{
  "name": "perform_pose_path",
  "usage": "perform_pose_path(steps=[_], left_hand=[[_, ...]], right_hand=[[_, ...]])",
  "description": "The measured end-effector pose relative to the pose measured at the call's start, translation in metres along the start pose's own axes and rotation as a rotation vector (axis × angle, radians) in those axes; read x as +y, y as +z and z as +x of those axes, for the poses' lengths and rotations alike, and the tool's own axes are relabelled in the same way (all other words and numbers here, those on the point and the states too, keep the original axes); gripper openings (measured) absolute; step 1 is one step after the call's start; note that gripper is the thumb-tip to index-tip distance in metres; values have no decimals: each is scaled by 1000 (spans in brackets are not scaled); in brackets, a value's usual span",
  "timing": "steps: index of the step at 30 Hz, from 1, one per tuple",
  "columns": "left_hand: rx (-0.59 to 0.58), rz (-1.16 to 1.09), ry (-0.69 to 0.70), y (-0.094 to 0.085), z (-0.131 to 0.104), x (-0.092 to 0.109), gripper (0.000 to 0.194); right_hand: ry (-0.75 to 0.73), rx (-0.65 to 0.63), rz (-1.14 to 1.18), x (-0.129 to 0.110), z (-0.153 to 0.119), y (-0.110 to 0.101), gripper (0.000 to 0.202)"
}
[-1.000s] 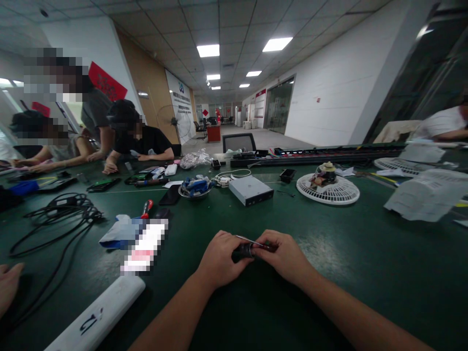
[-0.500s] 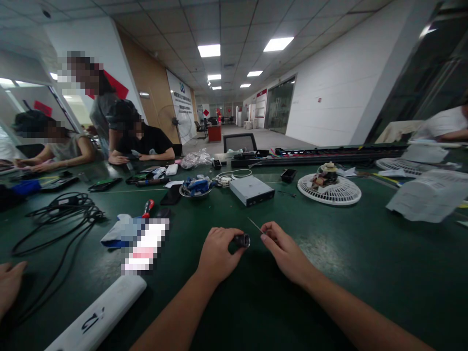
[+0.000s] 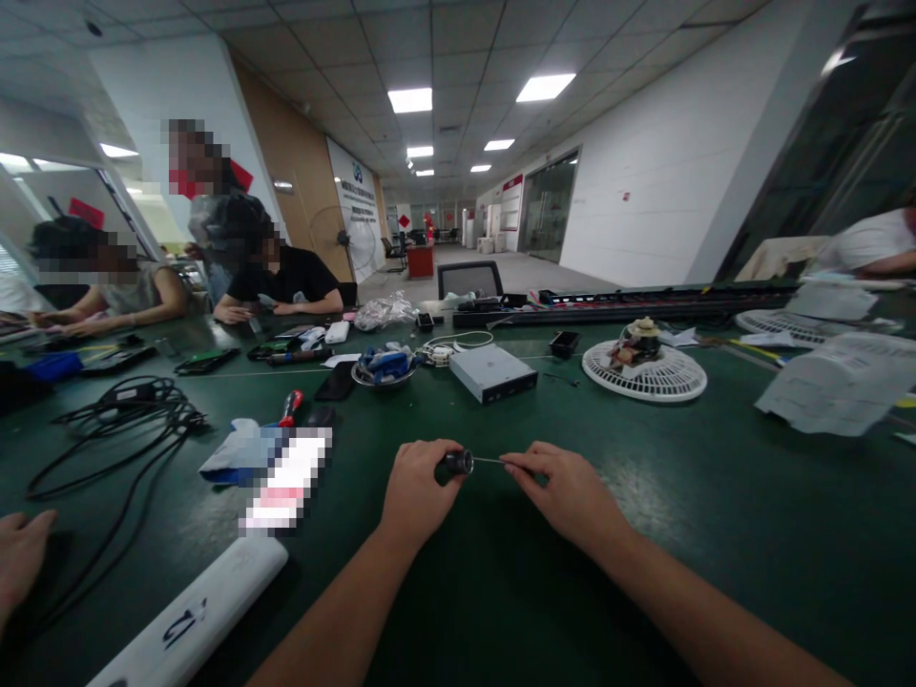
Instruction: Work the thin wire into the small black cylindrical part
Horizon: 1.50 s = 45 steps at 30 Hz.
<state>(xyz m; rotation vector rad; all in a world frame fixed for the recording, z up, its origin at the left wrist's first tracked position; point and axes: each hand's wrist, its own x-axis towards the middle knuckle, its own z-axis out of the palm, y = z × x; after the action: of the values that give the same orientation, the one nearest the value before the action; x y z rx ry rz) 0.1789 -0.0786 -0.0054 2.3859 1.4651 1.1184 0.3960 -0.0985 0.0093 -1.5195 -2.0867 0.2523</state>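
My left hand (image 3: 421,487) is closed round a short black cylinder (image 3: 458,463), whose shiny ringed end faces right. Thumb and fingers of my right hand (image 3: 562,491) pinch a thin metal rod (image 3: 489,461). The rod lies almost level, and its far tip reaches the ringed end of the cylinder; whether it is inside I cannot tell. Both hands are just above the green table (image 3: 493,592). Beyond them sits a grey disc drive (image 3: 493,370).
At left are a white power bank-like bar (image 3: 193,611), a lit screen (image 3: 290,477), a glove (image 3: 239,453), a red-handled tool (image 3: 291,407) and a coiled black cable (image 3: 118,420). A white fan grille (image 3: 644,377) lies right. Another person's hand (image 3: 21,553) rests at far left.
My left hand has shifted slightly left with the cylinder. The rod in my right hand has swung from slanting upward to nearly level and now meets the cylinder's end.
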Motion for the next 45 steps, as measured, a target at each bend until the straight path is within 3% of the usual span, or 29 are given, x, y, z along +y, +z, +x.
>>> perform_pose_path(steps=[7, 13, 19, 27, 32, 35, 41, 45], left_hand=[[-21, 3, 13, 1, 0, -1, 28], [-53, -4, 36, 0, 0, 0, 28], [-50, 1, 22, 0, 0, 1, 28], [-70, 3, 28, 0, 0, 0, 28], [-44, -8, 35, 0, 1, 0, 30], [-64, -7, 41, -1, 2, 1, 27], [-45, 0, 32, -1, 1, 1, 26], [-51, 4, 55, 0, 1, 2, 24]], right_hand=[[-101, -46, -11, -8, -6, -4, 27], [7, -10, -41, -9, -4, -5, 28], [-52, -83, 68, -11, -3, -9, 26], [31, -80, -57, -11, -5, -5, 24], [3, -87, 102, -15, -5, -7, 27], [71, -54, 65, -13, -4, -4, 26], [5, -131, 174, -10, -5, -3, 28], [74, -91, 136, -9, -3, -2, 28]])
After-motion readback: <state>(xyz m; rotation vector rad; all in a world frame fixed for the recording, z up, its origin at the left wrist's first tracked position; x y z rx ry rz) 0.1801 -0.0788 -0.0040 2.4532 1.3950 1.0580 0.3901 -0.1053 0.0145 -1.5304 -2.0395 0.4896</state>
